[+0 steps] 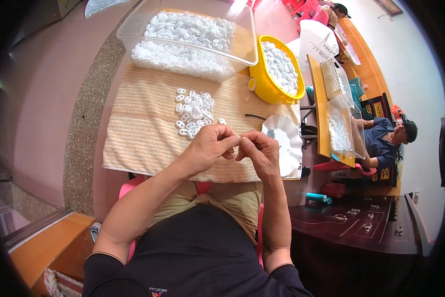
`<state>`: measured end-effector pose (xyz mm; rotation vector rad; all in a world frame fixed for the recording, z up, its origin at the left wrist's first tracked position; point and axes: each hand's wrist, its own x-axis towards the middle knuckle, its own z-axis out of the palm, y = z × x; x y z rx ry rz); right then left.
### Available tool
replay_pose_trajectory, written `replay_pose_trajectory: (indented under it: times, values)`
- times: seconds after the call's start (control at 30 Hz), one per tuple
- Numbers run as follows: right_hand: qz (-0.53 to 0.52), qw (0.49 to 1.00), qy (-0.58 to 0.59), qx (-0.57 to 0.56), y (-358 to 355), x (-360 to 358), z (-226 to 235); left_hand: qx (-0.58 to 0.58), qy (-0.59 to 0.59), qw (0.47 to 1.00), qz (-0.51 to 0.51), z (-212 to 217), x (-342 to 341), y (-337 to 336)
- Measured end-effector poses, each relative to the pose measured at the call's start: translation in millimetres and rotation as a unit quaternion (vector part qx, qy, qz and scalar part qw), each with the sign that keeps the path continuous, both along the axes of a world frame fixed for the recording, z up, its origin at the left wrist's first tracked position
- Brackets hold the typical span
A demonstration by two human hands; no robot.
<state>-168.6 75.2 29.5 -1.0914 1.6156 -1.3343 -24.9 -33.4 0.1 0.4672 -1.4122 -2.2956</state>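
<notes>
Over the front part of a striped towel (143, 109), my left hand (213, 146) and my right hand (258, 152) meet with fingertips pinched together. Whatever is between them is too small to make out. Just beyond my left hand lies a loose pile of small white oval pieces with two holes (195, 111). One such piece (222, 121) lies apart, close to my left knuckles. Beside my right hand is a white dish with a wavy rim (289, 138), holding a few small grey bits (271, 133). A thin black stick (254, 116) lies behind that dish.
At the back stands a clear plastic bin (183, 32) heaped with white pieces. To its right is a yellow tub (262, 74) of similar pieces. Farther right, a person (381, 141) in a dark shirt sits at another table with a clear bin (340, 128).
</notes>
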Motion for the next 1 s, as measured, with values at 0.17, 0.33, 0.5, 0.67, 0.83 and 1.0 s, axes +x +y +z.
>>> replay_pose_trajectory:
  times: [0.17, 0.33, 0.5, 0.67, 0.83, 1.0]
  values:
    - [0.000, 1.000, 0.007, -0.001, 0.8, -0.5, -2.8, 0.018, 0.002, 1.000, -0.020, -3.3, -0.8, 0.4]
    - [-0.016, 0.999, -0.006, -0.029, -0.1, 5.0, -5.8, 0.041, 0.010, 0.999, -0.024, -1.3, -0.9, 1.7]
    - [-0.023, 1.000, -0.011, -0.013, -0.9, 6.9, -5.6, -0.006, 0.010, 1.000, 0.001, -0.1, -0.9, 2.5]
    - [-0.027, 0.999, -0.027, 0.002, -0.6, 8.1, -4.0, -0.071, -0.016, 0.997, 0.015, 3.9, 0.9, 3.3]
    - [-0.029, 0.999, -0.027, -0.001, 0.5, 10.3, -7.6, -0.135, -0.054, 0.989, 0.040, 6.9, 1.0, 5.8]
    - [-0.034, 0.998, -0.041, -0.013, 0.9, 13.6, -12.5, -0.222, -0.073, 0.969, 0.080, 2.6, 0.5, 7.4]
